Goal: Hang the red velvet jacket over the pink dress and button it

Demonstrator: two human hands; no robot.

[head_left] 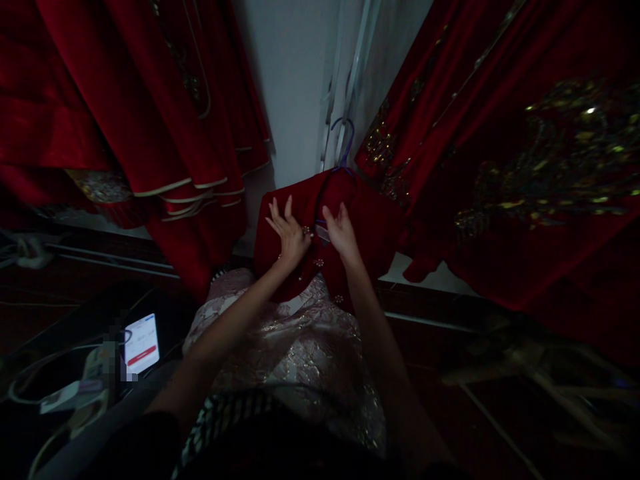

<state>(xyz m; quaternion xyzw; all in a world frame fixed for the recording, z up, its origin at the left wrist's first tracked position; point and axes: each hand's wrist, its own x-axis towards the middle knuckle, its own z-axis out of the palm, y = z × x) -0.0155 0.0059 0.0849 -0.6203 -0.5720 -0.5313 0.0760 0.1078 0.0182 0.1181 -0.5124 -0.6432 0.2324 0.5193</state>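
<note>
A dark red garment with round buttons lies over a pale, gold-patterned cloth on my lap. It hangs on a blue hanger. My left hand rests on the garment's front near the buttons, fingers stretched out and spread. My right hand sits just right of it at the collar opening, fingers bent onto the cloth. Whether the right hand pinches the fabric is too dark to tell.
Red embroidered garments hang at the left and right, with a pale wall between them. A lit phone and a power strip with cables lie at lower left. Wooden hangers lie at lower right.
</note>
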